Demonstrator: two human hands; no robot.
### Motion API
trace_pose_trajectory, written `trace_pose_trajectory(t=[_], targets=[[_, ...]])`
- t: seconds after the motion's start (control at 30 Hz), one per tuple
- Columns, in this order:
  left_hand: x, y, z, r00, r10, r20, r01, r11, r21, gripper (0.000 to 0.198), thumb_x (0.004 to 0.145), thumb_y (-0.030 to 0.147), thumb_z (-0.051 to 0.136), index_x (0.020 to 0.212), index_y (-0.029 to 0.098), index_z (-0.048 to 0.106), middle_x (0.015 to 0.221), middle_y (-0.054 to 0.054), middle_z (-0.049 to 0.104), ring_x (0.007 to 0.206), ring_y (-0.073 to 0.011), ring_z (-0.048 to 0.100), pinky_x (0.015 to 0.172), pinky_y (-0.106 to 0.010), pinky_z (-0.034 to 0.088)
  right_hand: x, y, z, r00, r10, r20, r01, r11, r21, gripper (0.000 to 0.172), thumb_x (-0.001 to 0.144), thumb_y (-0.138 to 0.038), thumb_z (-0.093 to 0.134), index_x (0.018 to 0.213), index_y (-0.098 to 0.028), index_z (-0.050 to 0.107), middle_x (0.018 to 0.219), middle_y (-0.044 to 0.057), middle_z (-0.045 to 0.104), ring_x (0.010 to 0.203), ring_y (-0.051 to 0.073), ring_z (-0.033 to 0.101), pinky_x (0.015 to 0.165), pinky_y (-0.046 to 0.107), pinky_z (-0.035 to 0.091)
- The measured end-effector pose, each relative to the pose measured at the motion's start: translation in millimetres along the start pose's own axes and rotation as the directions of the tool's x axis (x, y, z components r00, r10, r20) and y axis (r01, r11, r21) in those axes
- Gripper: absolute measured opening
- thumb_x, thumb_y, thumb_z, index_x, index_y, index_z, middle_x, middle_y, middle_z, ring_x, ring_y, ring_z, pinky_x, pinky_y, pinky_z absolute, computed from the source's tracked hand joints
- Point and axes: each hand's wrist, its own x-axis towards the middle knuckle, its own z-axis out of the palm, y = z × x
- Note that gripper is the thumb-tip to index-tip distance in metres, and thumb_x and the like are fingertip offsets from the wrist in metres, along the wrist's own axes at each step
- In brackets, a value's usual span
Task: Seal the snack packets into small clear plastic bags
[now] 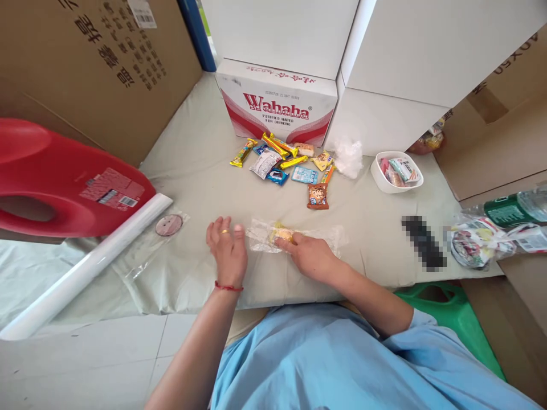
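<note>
On the cloth-covered table, a clear plastic bag [260,236] lies flat in front of me. A small yellow snack packet [280,232] is on or inside it; I cannot tell which. My right hand [314,257] has its fingers closed on the near right edge of the packet, the thumb mostly hidden. Left of the bag, my left hand [226,250] is raised with fingers apart, holding nothing. Beyond the hands lies a loose pile of wrapped snacks, among them a brown cookie packet [318,196], a blue packet [305,174] and a silver-white packet [265,163].
A white bowl [397,185] of packets stands at the right, near crumpled clear plastic [348,156]. At left are a red jug [64,182] and a white roll [89,265]. A Wahaha carton [277,108] stands behind. Farther right lies a green-labelled bottle [513,208].
</note>
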Motion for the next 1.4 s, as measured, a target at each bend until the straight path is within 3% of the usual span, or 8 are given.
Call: trace_pose_trajectory(t=[0.13, 0.33, 0.53, 0.63, 0.77, 0.97, 1.3, 1.4], targets=[[4.3, 7.6, 10.6, 0.981, -0.02, 0.192, 0.006, 0.997, 0.075, 0.038, 0.078, 0.054, 0.077, 0.092, 0.02, 0.069, 0.155, -0.02, 0.054, 0.158, -0.0469, 0.026, 0.125, -0.074, 0.019, 3.4, -3.4, -8.5, 1.0, 0.008, 0.024, -0.009, 1.0, 0.03, 0.052, 0.104, -0.026, 0.047, 0.155, -0.036, 0.049, 0.119, 0.01, 0.068, 0.091, 0.024, 0.07, 0.07, 0.031, 0.051], [-19.4, 45.6, 12.1, 0.951, 0.085, 0.296, 0.027, 0.934, -0.355, 0.013, 0.089, 0.036, 0.062, 0.086, 0.023, 0.059, 0.11, -0.006, 0.077, 0.101, -0.021, 0.074, 0.094, -0.038, 0.059, -2.8, 2.3, 3.5, 0.997, -0.053, -0.055, 0.062, 0.981, 0.182, 0.057, 0.098, -0.022, 0.06, 0.154, -0.025, 0.051, 0.128, 0.014, 0.063, 0.108, 0.028, 0.067, 0.089, 0.038, 0.056], [-50.3, 65.7, 16.9, 0.769, 0.46, 0.444, -0.423, 0.887, -0.187, 0.029, 0.104, 0.033, 0.047, 0.119, 0.024, 0.07, 0.13, -0.007, 0.075, 0.131, -0.0251, 0.064, 0.12, -0.053, 0.04, -22.1, 29.5, 0.6, 0.928, -0.304, -0.214, 0.371, 0.785, 0.496, 0.027, 0.099, -0.021, 0.06, 0.124, -0.018, 0.069, 0.13, 0.013, 0.067, 0.128, 0.024, 0.06, 0.111, 0.042, 0.051], [-58.2, 53.7, 19.5, 0.719, 0.514, 0.468, -0.502, 0.85, -0.162, 0.038, 0.107, 0.028, 0.039, 0.136, 0.022, 0.064, 0.144, -0.01, 0.069, 0.143, -0.0244, 0.056, 0.126, -0.054, 0.033, -34.7, 48.9, 4.5, 0.936, -0.039, -0.35, 0.234, 0.811, 0.536, 0.026, 0.107, -0.027, 0.048, 0.11, -0.022, 0.073, 0.108, 0.008, 0.071, 0.106, 0.022, 0.066, 0.1, 0.041, 0.056], [-61.6, 39.8, 21.2, 0.74, 0.527, 0.418, -0.487, 0.849, -0.207, 0.047, 0.107, 0.022, 0.036, 0.152, 0.021, 0.049, 0.15, -0.011, 0.063, 0.144, -0.0223, 0.054, 0.127, -0.051, 0.033, -47.0, 64.8, 26.6, 0.788, 0.355, -0.504, -0.173, 0.912, 0.371, 0.037, 0.099, -0.038, 0.062, 0.129, -0.018, 0.067, 0.133, 0.019, 0.06, 0.127, 0.035, 0.053, 0.11, 0.056, 0.048], [-64.4, 36.2, 27.8, 0.74, 0.534, 0.408, -0.525, 0.839, -0.146, 0.052, 0.103, 0.016, 0.036, 0.153, 0.02, 0.047, 0.152, -0.012, 0.062, 0.144, -0.0238, 0.055, 0.127, -0.052, 0.034, -67.4, 51.7, 22.1, 0.943, 0.271, -0.191, -0.195, 0.919, 0.343, 0.008, 0.097, -0.026, 0.06, 0.098, -0.02, 0.065, 0.115, 0.014, 0.07, 0.11, 0.029, 0.062, 0.098, 0.047, 0.053], [-68.6, 25.9, 37.9, 0.701, 0.59, 0.4, -0.607, 0.788, -0.1, 0.058, 0.096, 0.015, 0.042, 0.154, 0.015, 0.044, 0.147, -0.019, 0.063, 0.145, -0.0293, 0.055, 0.126, -0.059, 0.035, 12.9, 15.9, -7.7, 0.965, 0.256, -0.066, 0.003, 0.24, 0.971, 0.017, 0.09, -0.035, 0.064, 0.087, -0.024, 0.052, 0.066, -0.005, 0.064, 0.056, 0.013, 0.061, 0.058, 0.025, 0.052], [-67.9, 24.9, 37.5, 0.711, 0.585, 0.39, -0.584, 0.8, -0.136, 0.063, 0.092, 0.012, 0.043, 0.155, 0.014, 0.042, 0.154, -0.02, 0.057, 0.15, -0.0305, 0.048, 0.126, -0.06, 0.036, 48.8, 12.4, 5.8, 0.933, 0.348, -0.085, -0.01, 0.263, 0.965, 0.009, 0.09, -0.028, 0.061, 0.087, -0.024, 0.053, 0.066, -0.006, 0.061, 0.057, 0.014, 0.06, 0.058, 0.025, 0.051]])
